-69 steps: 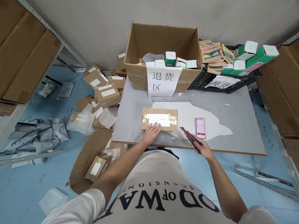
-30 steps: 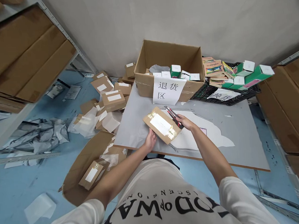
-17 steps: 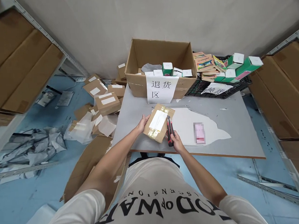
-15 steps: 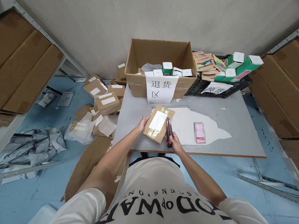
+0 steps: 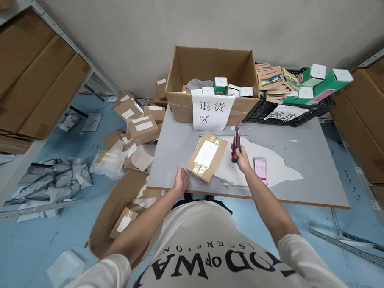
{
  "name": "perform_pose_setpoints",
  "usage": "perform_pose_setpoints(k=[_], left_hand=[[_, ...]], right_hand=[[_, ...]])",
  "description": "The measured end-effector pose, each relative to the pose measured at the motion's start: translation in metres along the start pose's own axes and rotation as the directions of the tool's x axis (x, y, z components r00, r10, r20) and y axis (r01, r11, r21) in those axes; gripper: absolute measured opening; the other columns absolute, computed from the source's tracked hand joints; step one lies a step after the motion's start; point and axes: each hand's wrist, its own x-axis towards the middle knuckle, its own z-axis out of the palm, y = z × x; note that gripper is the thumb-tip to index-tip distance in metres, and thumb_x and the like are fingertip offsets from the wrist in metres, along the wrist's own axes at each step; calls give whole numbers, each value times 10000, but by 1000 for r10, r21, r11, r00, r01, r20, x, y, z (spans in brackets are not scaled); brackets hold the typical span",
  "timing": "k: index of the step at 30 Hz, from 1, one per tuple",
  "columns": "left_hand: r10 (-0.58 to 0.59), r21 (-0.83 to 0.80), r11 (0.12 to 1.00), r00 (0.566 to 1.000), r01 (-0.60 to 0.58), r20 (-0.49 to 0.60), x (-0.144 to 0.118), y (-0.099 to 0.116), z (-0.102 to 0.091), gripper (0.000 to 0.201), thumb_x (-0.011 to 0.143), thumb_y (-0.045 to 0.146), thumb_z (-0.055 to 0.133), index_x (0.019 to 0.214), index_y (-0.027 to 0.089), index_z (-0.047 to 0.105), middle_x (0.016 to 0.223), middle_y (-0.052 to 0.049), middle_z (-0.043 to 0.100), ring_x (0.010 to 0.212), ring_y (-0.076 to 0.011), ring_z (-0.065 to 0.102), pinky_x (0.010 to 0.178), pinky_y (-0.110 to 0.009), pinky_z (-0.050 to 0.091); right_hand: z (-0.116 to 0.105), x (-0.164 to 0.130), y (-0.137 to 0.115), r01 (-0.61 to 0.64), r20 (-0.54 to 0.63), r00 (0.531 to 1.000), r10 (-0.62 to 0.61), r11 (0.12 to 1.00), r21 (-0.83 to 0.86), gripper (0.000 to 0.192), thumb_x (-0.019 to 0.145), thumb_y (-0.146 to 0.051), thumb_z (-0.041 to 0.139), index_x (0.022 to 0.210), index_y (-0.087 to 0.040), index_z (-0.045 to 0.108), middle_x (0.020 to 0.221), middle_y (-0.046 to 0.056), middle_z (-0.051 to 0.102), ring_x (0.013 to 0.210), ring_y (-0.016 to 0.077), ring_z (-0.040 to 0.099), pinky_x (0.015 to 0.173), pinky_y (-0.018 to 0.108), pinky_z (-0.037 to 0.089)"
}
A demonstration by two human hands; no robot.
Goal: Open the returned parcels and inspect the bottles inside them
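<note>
A brown cardboard parcel (image 5: 220,153) with a white label and shiny tape strips lies on the grey table (image 5: 167,151), its top edge turned a little to the right. My left hand (image 5: 181,179) is just off its lower left corner by the table's front edge, empty, with fingers extended. In my right hand (image 5: 242,159) is a black and red box cutter (image 5: 236,147), pointing away from me, to the right of the parcel. Below it lies a white sheet (image 5: 275,163), and a phone (image 5: 260,171) with a pink screen rests on that sheet.
A large open carton (image 5: 180,107) with small boxes stands at the table's back. To its right, a black crate (image 5: 284,116) holds booklets and green boxes. Parcels (image 5: 144,131) are heaped on the floor at left, near a big open carton (image 5: 101,216). Shelves flank both sides.
My left hand has let go of the parcel and drawn back toward the table edge. The right hand has moved the box cutter away from the parcel to the right.
</note>
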Motion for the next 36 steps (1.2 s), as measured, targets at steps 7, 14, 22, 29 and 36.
perform_pose_setpoints(k=[7, 14, 22, 29, 36], left_hand=[[27, -206, 979, 988, 4, 152, -30, -12, 29, 850, 812, 781, 92, 1425, 268, 382, 1527, -36, 305, 1431, -225, 201, 1173, -413, 167], [84, 16, 996, 980, -88, 180, -24, -4, 18, 893, 769, 807, -10, 1476, 323, 243, 1551, 1, 242, 1429, -226, 210, 1139, -451, 248], [176, 200, 954, 956, -225, 236, 21, 49, 9, 816, 824, 776, 108, 1446, 300, 336, 1470, -11, 412, 1370, -248, 352, 1134, -417, 269], [94, 309, 930, 943, -197, 320, 69, 86, 2, 890, 778, 829, 138, 1340, 242, 501, 1315, -66, 582, 1249, -299, 503, 1072, -445, 353], [362, 639, 677, 921, -365, 144, 72, 80, 7, 866, 741, 682, 554, 1397, 134, 413, 1443, -145, 429, 1356, -327, 354, 1122, -408, 259]], right_hand=[[24, 66, -23, -167, 140, 977, 158, 984, 55, 417, 677, -543, 680, 933, -259, 513, 893, -6, 678, 712, 134, 597, 557, 234, 450], [19, 40, -21, -180, 184, 968, 172, 983, 26, 449, 672, -584, 670, 929, -252, 511, 775, -31, 635, 583, 114, 543, 492, 234, 432], [5, -37, -9, -197, 40, 980, 193, 968, 154, 413, 725, -597, 616, 965, -294, 470, 971, 1, 669, 793, 157, 636, 622, 297, 526], [25, -88, 7, -234, 24, 972, 235, 938, 256, 452, 732, -603, 617, 1025, -298, 458, 1074, 38, 676, 1005, 207, 641, 683, 333, 547], [16, -98, 14, -227, 47, 974, 223, 943, 242, 435, 756, -594, 609, 1013, -289, 434, 1105, 61, 666, 990, 214, 651, 719, 354, 549]])
